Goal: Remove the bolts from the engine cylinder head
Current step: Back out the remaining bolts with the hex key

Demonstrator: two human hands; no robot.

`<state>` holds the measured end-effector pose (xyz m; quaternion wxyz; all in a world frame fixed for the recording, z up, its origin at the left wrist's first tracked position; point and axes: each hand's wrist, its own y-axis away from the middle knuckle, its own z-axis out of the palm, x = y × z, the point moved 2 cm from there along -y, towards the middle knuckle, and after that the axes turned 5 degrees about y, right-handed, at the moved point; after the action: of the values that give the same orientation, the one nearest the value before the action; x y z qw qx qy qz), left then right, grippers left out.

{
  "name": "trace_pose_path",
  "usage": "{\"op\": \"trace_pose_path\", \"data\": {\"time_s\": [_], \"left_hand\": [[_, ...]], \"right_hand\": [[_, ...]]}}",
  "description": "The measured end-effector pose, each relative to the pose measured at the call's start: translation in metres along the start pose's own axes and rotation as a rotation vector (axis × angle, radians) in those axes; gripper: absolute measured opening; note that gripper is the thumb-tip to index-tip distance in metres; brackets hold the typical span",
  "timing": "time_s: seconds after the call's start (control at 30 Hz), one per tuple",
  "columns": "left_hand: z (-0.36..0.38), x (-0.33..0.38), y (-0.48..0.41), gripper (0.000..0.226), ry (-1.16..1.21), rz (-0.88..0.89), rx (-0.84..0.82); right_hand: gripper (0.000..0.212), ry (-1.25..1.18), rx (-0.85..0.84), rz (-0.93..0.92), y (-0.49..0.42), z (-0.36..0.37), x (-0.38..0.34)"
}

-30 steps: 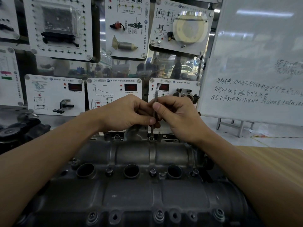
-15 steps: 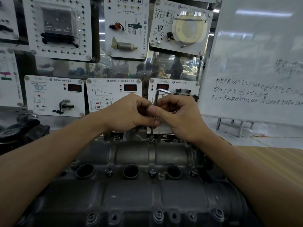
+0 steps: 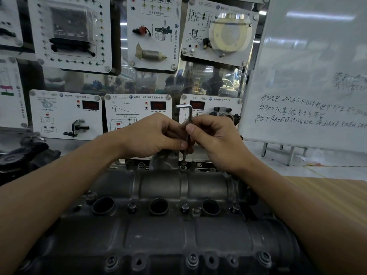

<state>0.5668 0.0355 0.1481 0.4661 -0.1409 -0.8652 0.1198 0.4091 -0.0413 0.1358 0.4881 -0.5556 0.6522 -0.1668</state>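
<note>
Three round wells (image 3: 158,205) in a row along the middle of the cylinder head (image 3: 178,239), dark inside, contents impossible to tell. Bolts (image 3: 185,207) seated between the wells, more in a row along the head's near edge. Wooden counter (image 3: 327,187) showing to the right of the head.

Above the head's far edge: left hand (image 3: 153,135) and right hand (image 3: 216,139) touching, fingers curled, both pinching the upright shaft of an L-shaped hex key (image 3: 189,116). Tip of the key set down into the far-edge bolt (image 3: 183,167).

Since half a second ago: short arm of the key swung round from pointing right to pointing left; same two-handed pinch, same bolt.

Behind, at right, a whiteboard (image 3: 317,76) with handwriting.
</note>
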Motion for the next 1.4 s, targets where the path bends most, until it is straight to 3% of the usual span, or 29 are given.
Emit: {"op": "trace_pose_path", "data": {"time_s": [0.4,0.7,0.83,1.23,1.33,1.4], "left_hand": [[0.0003,-0.0005,-0.0047,0.018,-0.106,0.048,0.056],[0.0016,-0.0015,-0.0050,0.010,-0.039,0.054,0.043],[0.0023,0.0017,-0.0013,0.027,0.002,0.043,0.030],[0.0021,0.0020,-0.0006,0.022,-0.086,0.041,0.045],[0.0023,0.0023,-0.0016,0.034,-0.090,0.050,0.048],[0.0016,-0.0001,-0.0036,0.025,-0.076,0.050,0.048]], "right_hand": [[0.004,-0.033,0.086,0.023,0.0006,-0.0004,-0.0036],[0.005,-0.026,0.101,0.012,0.0014,-0.0013,-0.0032],[0.005,-0.017,0.107,0.028,0.0013,-0.0021,-0.0014],[0.012,-0.052,0.070,0.027,0.0003,-0.0010,0.0000],[0.007,-0.040,0.090,0.022,0.0006,-0.0007,-0.0015],[0.002,-0.035,0.093,0.029,0.0007,-0.0006,-0.0013]]}}
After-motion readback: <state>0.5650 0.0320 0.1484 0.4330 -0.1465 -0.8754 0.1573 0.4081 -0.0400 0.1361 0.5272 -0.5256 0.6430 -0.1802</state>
